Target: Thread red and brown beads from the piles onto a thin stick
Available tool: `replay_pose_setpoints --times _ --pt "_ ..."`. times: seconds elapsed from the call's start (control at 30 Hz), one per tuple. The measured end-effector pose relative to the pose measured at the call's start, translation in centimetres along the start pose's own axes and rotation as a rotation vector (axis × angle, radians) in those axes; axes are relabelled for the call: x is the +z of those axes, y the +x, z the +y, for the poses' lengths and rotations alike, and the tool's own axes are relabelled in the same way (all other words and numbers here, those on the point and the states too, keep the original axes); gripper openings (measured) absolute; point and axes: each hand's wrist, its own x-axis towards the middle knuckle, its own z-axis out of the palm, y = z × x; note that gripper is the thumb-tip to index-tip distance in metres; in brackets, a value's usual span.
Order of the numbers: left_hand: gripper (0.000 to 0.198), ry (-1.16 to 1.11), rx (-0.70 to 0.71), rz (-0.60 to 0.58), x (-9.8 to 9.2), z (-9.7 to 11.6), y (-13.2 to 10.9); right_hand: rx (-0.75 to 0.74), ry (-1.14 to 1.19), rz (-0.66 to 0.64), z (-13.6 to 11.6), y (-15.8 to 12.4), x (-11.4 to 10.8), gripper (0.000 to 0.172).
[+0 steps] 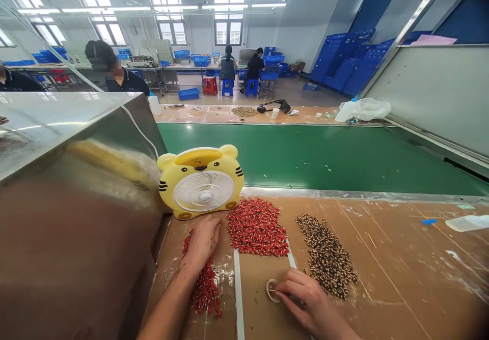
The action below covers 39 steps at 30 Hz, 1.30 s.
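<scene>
My left hand (203, 241) rests at the top of a narrow strip of small red parts (205, 289) on the brown cardboard work surface (382, 274). Whether its fingers hold any parts is hidden. A wider heap of the same red parts (257, 227) lies just to its right, with a heap of small brown-and-cream speckled parts (326, 256) further right. My right hand (305, 299) pinches the edge of a pale ring (272, 290), perhaps a small roll of tape, on a plain cardboard sheet (263, 299) edged with white tape.
A yellow tiger-shaped desk fan (200, 181) stands past the red heap, beside a stainless steel cabinet (69, 228) on the left. A green conveyor belt (305, 159) runs beyond the bench. Co-workers (240, 64) sit far back, near stacks of blue crates (346, 62).
</scene>
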Motion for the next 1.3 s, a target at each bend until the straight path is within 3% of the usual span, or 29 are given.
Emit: replay_pose_setpoints --times 0.13,0.37,0.47,0.57,0.73,0.9,1.0,1.17,1.3 --pt "0.026 -0.423 -0.036 0.117 0.3 0.5 -2.3 -0.059 -0.007 0.030 0.2 0.3 0.4 0.028" --pt "0.028 -0.812 -0.139 0.033 2.8 3.7 -6.8 -0.129 0.022 0.073 1.0 0.6 0.5 0.032" --pt "0.016 -1.037 -0.205 0.012 3.5 5.1 -7.6 -0.160 0.033 0.101 1.4 0.6 0.5 0.032" --pt "0.021 -1.225 -0.321 -0.021 4.2 6.1 -7.8 -0.191 0.039 0.103 1.7 0.6 0.6 0.032" --pt "0.023 -1.325 -0.317 -0.042 4.7 6.9 -7.6 -0.187 0.066 0.142 2.3 0.7 0.5 0.029" --pt "0.022 -1.315 -0.235 -0.085 4.7 7.0 -6.5 -0.186 0.077 0.055 2.7 0.7 0.4 0.024" --pt "0.020 -1.321 -0.196 -0.129 4.8 7.0 -5.7 -0.170 0.070 0.073 2.7 0.8 0.4 0.023" --pt "0.019 -1.411 -0.243 -0.201 6.0 6.7 -5.5 -0.192 0.078 0.068 2.8 1.1 0.5 0.024" --pt "0.014 -1.585 -0.246 -0.189 6.8 6.6 -5.8 -0.208 0.069 0.095 2.9 1.2 0.5 0.024"
